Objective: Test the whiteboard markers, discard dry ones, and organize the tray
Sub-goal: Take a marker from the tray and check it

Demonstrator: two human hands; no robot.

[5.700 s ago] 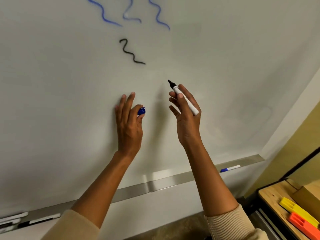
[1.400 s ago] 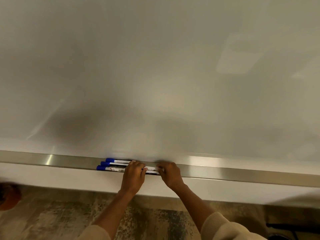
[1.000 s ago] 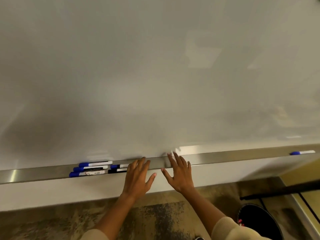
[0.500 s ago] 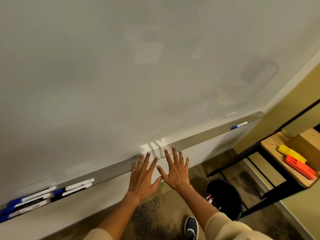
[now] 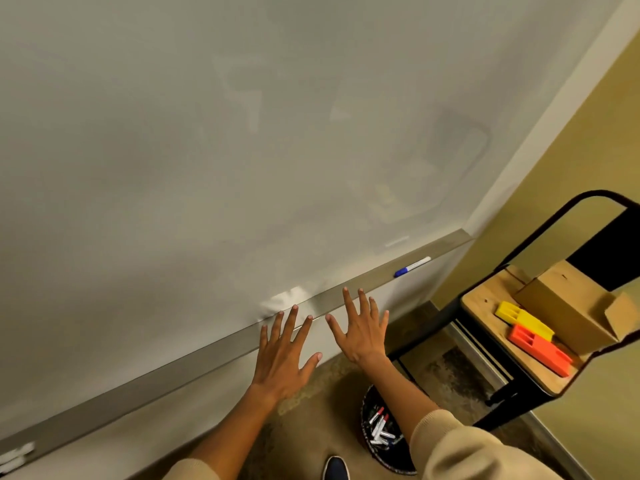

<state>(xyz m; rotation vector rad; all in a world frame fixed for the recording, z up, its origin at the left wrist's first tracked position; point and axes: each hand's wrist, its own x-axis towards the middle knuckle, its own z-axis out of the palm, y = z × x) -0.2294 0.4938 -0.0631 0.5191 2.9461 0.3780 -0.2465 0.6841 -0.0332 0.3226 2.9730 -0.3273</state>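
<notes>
Seen from the head camera, the left hand (image 5: 282, 358) and right hand (image 5: 362, 327) hovered with fingers spread and nothing held over the metal tray (image 5: 194, 355) below the whiteboard (image 5: 207, 150), a lone blue-capped marker (image 5: 412, 266) lying toward two o'clock of them. Reaching it cleanly likely meant sliding the right hand along the tray and pinching its barrel, clear of the bin (image 5: 381, 431) of discarded markers at five o'clock.

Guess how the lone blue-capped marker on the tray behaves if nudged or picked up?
The blue-capped marker looks like a slim round barrel lying along the tray, so a sideways nudge would probably roll it. It appears rigid and light. Its smooth plastic may slip in a loose pinch.
</notes>
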